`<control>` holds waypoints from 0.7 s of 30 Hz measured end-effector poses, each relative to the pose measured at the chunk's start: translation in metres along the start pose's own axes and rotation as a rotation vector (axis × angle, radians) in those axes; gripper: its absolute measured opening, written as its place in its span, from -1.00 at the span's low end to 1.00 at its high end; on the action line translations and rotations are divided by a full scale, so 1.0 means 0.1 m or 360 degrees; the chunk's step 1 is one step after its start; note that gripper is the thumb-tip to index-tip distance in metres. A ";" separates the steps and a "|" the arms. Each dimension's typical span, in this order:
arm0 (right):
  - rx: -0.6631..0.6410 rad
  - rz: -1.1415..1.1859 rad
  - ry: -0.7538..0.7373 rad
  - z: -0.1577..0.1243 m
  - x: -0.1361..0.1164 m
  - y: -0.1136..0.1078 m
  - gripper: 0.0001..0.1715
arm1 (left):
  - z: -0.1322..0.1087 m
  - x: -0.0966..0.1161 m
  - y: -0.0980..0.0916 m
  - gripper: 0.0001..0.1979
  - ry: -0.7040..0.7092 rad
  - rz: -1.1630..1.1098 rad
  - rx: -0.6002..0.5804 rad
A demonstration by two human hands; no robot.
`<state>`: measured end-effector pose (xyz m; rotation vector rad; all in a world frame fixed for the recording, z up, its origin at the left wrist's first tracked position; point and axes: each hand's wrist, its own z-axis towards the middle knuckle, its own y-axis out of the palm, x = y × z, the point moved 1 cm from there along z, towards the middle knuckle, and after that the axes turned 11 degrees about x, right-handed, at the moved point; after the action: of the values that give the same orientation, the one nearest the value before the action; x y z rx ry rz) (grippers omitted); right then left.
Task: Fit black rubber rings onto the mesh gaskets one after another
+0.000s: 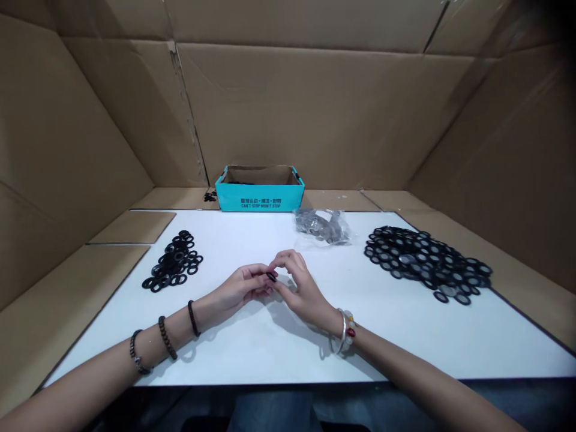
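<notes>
Both hands meet over the middle of the white table (252, 360). A small black ring (271, 276) is pinched between them, tilted nearly on edge. My left hand (245, 288) has its thumb and fingers closed at the ring's left side. My right hand (299, 291) is curved over the ring, its thumb and index finger closed on the right side. Whether anything sits inside the ring cannot be made out. To the left lies a pile of black rings (173, 264). A larger pile of black rings with greyish discs in their centres (423, 258) spreads to the right.
A turquoise box (260, 198), open at the top with dark pieces inside, stands at the back. Beside it lies a clear plastic bag (324, 227) of small grey parts. Some black pieces (210, 196) lie left of the box. Cardboard walls (297, 114) enclose the table.
</notes>
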<state>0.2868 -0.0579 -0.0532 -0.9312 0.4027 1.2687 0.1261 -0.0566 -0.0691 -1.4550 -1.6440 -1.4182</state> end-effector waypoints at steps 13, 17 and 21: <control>0.0126 0.0024 -0.0161 0.11 0.01 -0.11 -0.85 | -0.05 0.05 0.06 -0.75 0.0280 0.0154 0.0078; 0.0046 0.0260 0.0070 0.10 0.08 -0.09 -0.74 | -0.06 0.13 0.05 -0.81 0.0700 0.0304 0.0261; -0.0020 0.0435 0.0227 0.10 0.13 -0.06 -0.64 | -0.09 0.17 0.06 -0.83 0.0786 0.0378 0.0252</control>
<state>0.2935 -0.0421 -0.0545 -1.0046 0.6521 1.4577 0.1244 -0.0588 -0.0492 -1.0607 -1.2015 -1.3424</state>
